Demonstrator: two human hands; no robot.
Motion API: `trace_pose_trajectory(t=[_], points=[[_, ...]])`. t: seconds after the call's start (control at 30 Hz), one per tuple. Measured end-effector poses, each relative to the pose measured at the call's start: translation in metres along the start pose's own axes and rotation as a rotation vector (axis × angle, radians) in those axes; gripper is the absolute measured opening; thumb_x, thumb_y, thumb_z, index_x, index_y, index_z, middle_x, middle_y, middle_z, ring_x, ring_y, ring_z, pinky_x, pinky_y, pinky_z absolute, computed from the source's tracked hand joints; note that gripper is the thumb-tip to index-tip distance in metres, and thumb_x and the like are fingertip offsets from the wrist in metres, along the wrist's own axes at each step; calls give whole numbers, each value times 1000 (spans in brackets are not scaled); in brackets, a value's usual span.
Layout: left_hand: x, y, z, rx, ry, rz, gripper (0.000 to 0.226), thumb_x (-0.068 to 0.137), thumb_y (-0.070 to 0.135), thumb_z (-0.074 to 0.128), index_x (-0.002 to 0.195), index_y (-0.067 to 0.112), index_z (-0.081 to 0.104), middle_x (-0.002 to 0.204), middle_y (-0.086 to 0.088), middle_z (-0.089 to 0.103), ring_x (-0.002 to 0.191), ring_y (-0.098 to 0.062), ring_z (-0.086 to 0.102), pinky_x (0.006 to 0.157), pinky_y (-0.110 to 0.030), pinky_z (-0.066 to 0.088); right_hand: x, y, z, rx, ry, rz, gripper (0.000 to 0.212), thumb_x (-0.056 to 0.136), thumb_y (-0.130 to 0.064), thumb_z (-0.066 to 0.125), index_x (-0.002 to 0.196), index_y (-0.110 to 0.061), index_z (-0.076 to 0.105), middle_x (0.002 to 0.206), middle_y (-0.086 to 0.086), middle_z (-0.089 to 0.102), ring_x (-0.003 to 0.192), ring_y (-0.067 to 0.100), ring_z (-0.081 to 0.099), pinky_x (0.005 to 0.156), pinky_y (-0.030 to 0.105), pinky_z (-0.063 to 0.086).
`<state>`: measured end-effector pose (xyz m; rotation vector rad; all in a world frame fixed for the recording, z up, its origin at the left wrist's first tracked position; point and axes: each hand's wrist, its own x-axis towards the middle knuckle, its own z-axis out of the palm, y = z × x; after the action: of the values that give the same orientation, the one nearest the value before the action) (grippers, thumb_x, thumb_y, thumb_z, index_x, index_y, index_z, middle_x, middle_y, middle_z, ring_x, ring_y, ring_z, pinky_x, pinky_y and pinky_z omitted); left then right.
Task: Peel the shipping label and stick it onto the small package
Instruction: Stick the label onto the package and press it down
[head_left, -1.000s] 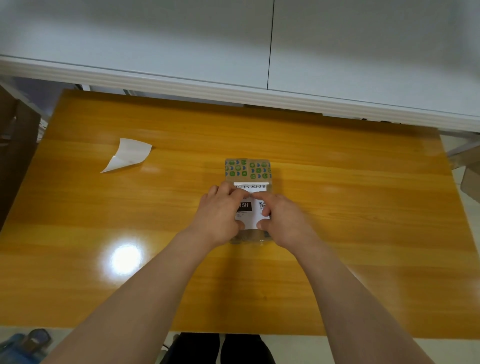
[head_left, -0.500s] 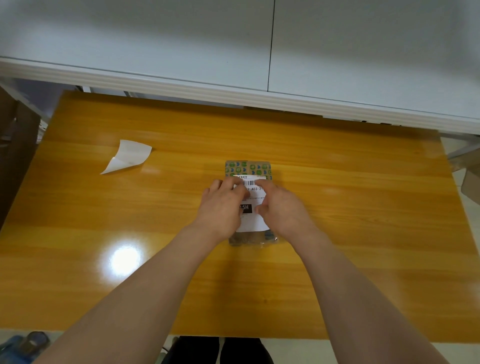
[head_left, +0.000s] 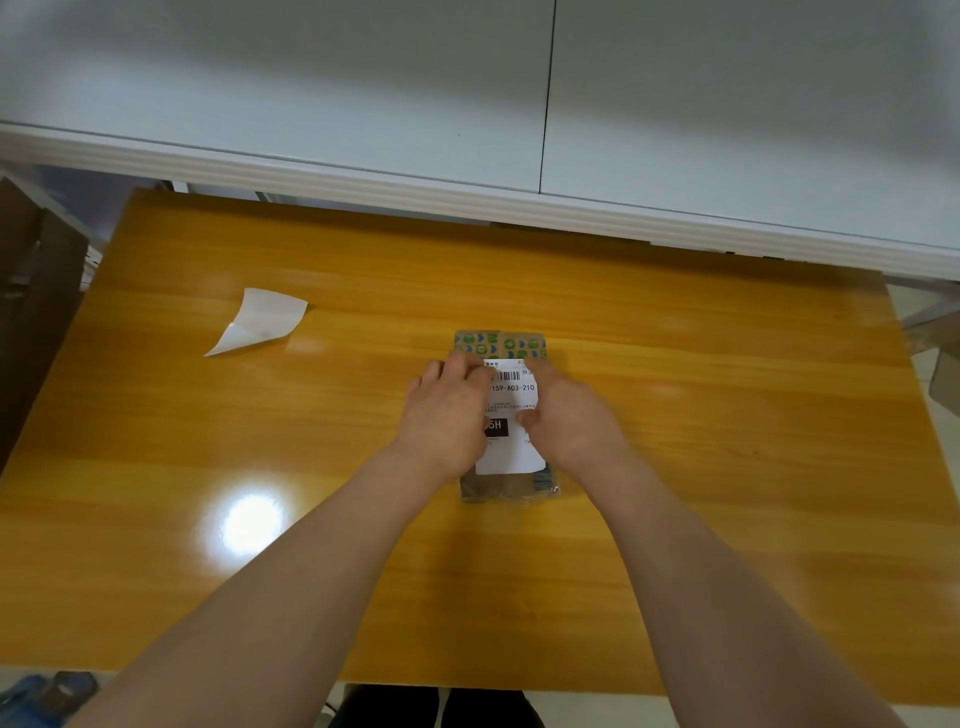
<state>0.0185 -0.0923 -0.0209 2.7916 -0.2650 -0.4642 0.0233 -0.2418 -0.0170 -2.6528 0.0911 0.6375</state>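
Note:
A small package with a green and blue pattern at its far end lies flat in the middle of the table. A white shipping label with a barcode and the text 159-A03-210 lies on its top face. My left hand presses flat on the label's left side, its fingers up near the barcode. My right hand presses on the right side, thumb bent onto the label. Both hands hide the label's side edges. Neither hand grips anything.
The peeled backing paper, white and curled, lies at the far left of the orange wooden table. A white wall with a ledge runs behind the table. Brown cardboard stands at the left edge.
Both hands have slid away from me along the label, from its near part toward the barcode end. More of the label's near end now shows below the hands.

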Motion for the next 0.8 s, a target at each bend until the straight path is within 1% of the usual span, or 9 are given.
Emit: trace_pose_trajectory(t=[0.1, 0.2, 0.3, 0.4, 0.5, 0.57, 0.63, 0.73, 0.8], points=[[0, 0, 1, -20, 2, -6, 61, 88, 14, 61, 146, 18, 41, 148, -3, 36, 127, -30, 38, 100, -39, 35, 1, 0, 1, -15, -3, -2, 68, 96, -23, 60, 155, -23, 26, 121, 11, 69, 103, 32, 66, 71, 38, 53], [1, 0, 1, -44, -2, -22, 60, 91, 20, 61, 147, 19, 40, 147, -3, 36, 129, -30, 38, 102, -40, 35, 4, 1, 0, -10, -9, 5, 66, 97, -24, 60, 155, -25, 29, 121, 10, 69, 104, 31, 66, 69, 34, 49], [2, -1, 1, -63, -5, -29, 59, 92, 23, 62, 147, 20, 40, 146, -4, 38, 130, -30, 38, 104, -42, 35, 5, 4, -2, 11, 15, 7, 62, 96, -24, 60, 153, -26, 34, 124, 9, 68, 109, 30, 64, 72, 33, 48], [5, -4, 1, -142, -11, -44, 57, 92, 23, 62, 146, 20, 43, 144, -6, 40, 128, -31, 39, 106, -43, 37, 6, 7, -3, 78, 86, -2, 57, 95, -23, 63, 148, -23, 43, 129, 11, 60, 114, 31, 61, 82, 36, 51], [6, -8, 0, -282, 20, -77, 58, 90, 16, 64, 144, 18, 45, 141, -9, 43, 129, -33, 40, 106, -42, 38, 9, 6, -2, 118, 108, -38, 61, 91, -27, 69, 147, -23, 44, 134, 9, 50, 124, 27, 51, 94, 38, 50], [6, -9, 0, -392, 68, -142, 66, 84, 12, 67, 145, 18, 42, 139, -12, 41, 130, -34, 39, 106, -42, 38, 11, 3, -2, 124, 76, -91, 68, 87, -29, 73, 148, -25, 44, 135, 8, 46, 129, 26, 45, 100, 37, 47], [6, -10, -1, -456, 87, -203, 82, 77, 13, 71, 149, 22, 33, 144, -10, 32, 132, -35, 33, 109, -42, 34, 13, -1, -3, 74, 45, -141, 77, 81, -35, 78, 149, -29, 41, 138, 7, 41, 131, 26, 39, 106, 37, 41], [7, -13, 2, -521, 24, -240, 107, 72, 19, 78, 156, 29, 12, 160, -2, 11, 141, -34, 20, 113, -46, 27, 18, -6, -8, -63, 26, -180, 94, 73, -44, 82, 152, -35, 33, 151, 3, 31, 133, 28, 30, 110, 39, 31], [10, -15, 4, -572, -21, -249, 118, 71, 21, 81, 157, 30, 2, 164, 4, 1, 145, -32, 14, 114, -49, 24, 23, -7, -10, -47, -19, -184, 99, 72, -41, 84, 154, -36, 29, 161, 1, 19, 140, 30, 24, 114, 42, 28]])
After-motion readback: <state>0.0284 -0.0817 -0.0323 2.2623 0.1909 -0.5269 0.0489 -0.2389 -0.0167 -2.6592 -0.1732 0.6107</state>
